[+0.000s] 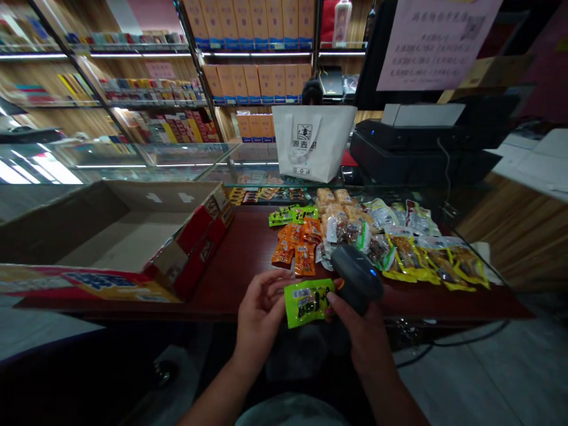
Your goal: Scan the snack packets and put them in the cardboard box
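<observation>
A bright green snack packet (309, 303) with dark print lies between my two hands, just in front of the table edge. My left hand (262, 305) has its thumb at the packet's left end, fingers curled and partly behind it. In my right hand (366, 328) is a dark barcode scanner (357, 275) with a small blue light, its head tilted up to the left. The right thumb also presses the packet's right end. Beyond the hands sit small orange packets (305, 258), more green packets (305, 213) and clear bags of brown food (348, 231).
A large open cardboard box (189, 251) stands on the left. Yellow-edged food pouches (410, 257) line the right side of the dark red table (242, 236). Behind are a glass counter, a white paper bag (310, 145), a black printer-like machine (417, 142) and stocked shelves.
</observation>
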`<state>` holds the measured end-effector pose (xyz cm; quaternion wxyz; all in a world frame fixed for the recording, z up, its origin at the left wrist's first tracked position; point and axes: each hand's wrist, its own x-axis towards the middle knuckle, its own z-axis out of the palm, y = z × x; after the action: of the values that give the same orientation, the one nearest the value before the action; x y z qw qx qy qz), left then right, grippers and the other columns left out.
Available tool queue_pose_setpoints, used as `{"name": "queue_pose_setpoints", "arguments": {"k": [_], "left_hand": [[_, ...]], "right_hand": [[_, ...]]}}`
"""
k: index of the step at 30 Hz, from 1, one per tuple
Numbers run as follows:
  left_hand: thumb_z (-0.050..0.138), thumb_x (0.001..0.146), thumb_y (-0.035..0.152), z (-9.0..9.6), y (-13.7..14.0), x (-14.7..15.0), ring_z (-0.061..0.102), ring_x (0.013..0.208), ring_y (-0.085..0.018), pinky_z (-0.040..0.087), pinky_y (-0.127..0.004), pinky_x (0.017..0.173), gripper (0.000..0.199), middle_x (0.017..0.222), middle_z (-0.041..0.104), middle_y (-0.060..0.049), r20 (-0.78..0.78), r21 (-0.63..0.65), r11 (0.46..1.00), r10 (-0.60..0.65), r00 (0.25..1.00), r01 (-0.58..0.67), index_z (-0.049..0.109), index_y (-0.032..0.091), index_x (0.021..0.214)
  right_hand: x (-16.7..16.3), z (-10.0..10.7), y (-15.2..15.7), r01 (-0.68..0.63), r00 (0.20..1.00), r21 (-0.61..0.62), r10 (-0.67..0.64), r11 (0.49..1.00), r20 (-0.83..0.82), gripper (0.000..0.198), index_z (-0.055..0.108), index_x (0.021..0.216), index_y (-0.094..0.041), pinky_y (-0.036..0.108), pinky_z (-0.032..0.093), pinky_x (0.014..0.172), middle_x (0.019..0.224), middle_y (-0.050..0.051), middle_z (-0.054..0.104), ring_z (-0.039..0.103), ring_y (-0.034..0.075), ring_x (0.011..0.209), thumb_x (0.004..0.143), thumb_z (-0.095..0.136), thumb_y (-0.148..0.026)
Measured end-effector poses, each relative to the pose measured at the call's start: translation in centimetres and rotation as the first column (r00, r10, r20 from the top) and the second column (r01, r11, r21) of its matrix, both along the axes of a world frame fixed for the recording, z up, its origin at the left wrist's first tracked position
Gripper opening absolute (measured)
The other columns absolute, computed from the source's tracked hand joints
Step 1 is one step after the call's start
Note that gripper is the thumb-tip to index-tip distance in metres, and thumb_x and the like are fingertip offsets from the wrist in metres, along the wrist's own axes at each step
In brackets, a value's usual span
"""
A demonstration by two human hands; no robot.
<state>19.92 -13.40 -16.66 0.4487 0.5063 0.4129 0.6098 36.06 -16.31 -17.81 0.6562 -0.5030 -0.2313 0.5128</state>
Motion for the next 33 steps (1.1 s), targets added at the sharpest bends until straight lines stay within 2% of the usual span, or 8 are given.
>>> {"name": "queue_pose_setpoints", "arguments": {"k": [3,7,9,12,16,21,28,33], "left_hand": [[0.086,0.069,0.036,0.0,-0.2,1.4,0.072,0.076,-0.018,0.059,-0.026,0.069,0.040,0.092,0.075,-0.006,0.187,-0.263,0.959,-0.060,0.981,0.109,0.067,0.019,0.101],[0.079,0.074,0.054,0.4,-0.8,2.7,0.069,0.068,-0.017,0.058,-0.026,0.064,0.042,0.077,0.073,-0.006,0.283,-0.398,0.889,-0.114,0.952,0.225,0.068,0.014,0.083],[0.077,0.075,0.058,0.6,-1.0,3.0,0.069,0.070,-0.018,0.059,-0.027,0.064,0.045,0.078,0.073,-0.007,0.295,-0.407,0.881,-0.124,0.948,0.242,0.068,0.014,0.081],[0.082,0.071,0.052,0.8,-1.0,3.4,0.069,0.071,-0.018,0.059,-0.026,0.062,0.040,0.081,0.073,-0.005,0.258,-0.406,0.886,-0.123,0.958,0.223,0.068,0.015,0.079],[0.085,0.068,0.048,0.8,-0.3,3.5,0.068,0.068,-0.017,0.058,-0.024,0.057,0.038,0.080,0.073,-0.004,0.174,-0.401,0.897,-0.126,0.977,0.187,0.067,0.015,0.076],[0.081,0.072,0.049,0.7,0.7,3.4,0.068,0.062,-0.016,0.057,-0.024,0.054,0.037,0.074,0.071,-0.003,0.111,-0.398,0.899,-0.151,0.982,0.183,0.067,0.015,0.080],[0.080,0.073,0.050,0.8,1.5,3.2,0.066,0.054,-0.013,0.056,-0.023,0.053,0.039,0.072,0.071,-0.001,0.135,-0.407,0.894,-0.145,0.980,0.188,0.066,0.016,0.087],[0.079,0.075,0.052,0.8,0.7,3.9,0.069,0.062,-0.015,0.058,-0.024,0.058,0.041,0.082,0.073,-0.004,0.235,-0.385,0.900,-0.119,0.965,0.205,0.068,0.016,0.093]], "right_hand": [[0.4,-1.0,0.4,0.097,0.995,0.029,-0.096,0.995,-0.017,0.042,0.071,0.093,-0.018,0.023,0.057,0.051,0.069,-0.003,0.076,0.068,0.015,0.054,0.061,0.091,-0.035],[1.0,-1.7,0.7,0.160,0.987,0.053,-0.159,0.986,-0.023,0.039,0.073,0.093,-0.019,0.023,0.059,0.054,0.073,-0.003,0.076,0.068,0.015,0.056,0.061,0.091,-0.034],[1.3,-1.9,0.7,0.172,0.985,0.048,-0.171,0.984,-0.016,0.040,0.073,0.094,-0.019,0.024,0.059,0.058,0.078,-0.002,0.078,0.070,0.016,0.062,0.062,0.091,-0.033],[1.8,-2.2,0.8,0.172,0.985,0.027,-0.172,0.985,0.004,0.041,0.074,0.097,-0.019,0.026,0.060,0.066,0.086,0.000,0.079,0.072,0.018,0.073,0.063,0.091,-0.033],[2.2,-2.3,1.0,0.178,0.983,0.027,-0.179,0.984,0.039,0.040,0.075,0.095,-0.018,0.029,0.061,0.069,0.087,0.002,0.080,0.073,0.021,0.076,0.062,0.090,-0.036],[2.4,-2.2,1.5,0.130,0.988,0.000,-0.129,0.992,0.082,0.041,0.076,0.095,-0.018,0.031,0.061,0.071,0.089,0.004,0.081,0.075,0.023,0.077,0.063,0.090,-0.038],[2.3,-2.5,2.3,0.122,0.974,-0.010,-0.118,0.992,0.195,0.042,0.076,0.094,-0.017,0.034,0.061,0.072,0.086,0.005,0.081,0.076,0.027,0.078,0.063,0.087,-0.043],[2.1,-2.4,2.0,0.157,0.966,-0.028,-0.148,0.987,0.211,0.049,0.074,0.104,-0.017,0.037,0.059,0.082,0.096,0.006,0.081,0.075,0.027,0.089,0.065,0.088,-0.043]]}}
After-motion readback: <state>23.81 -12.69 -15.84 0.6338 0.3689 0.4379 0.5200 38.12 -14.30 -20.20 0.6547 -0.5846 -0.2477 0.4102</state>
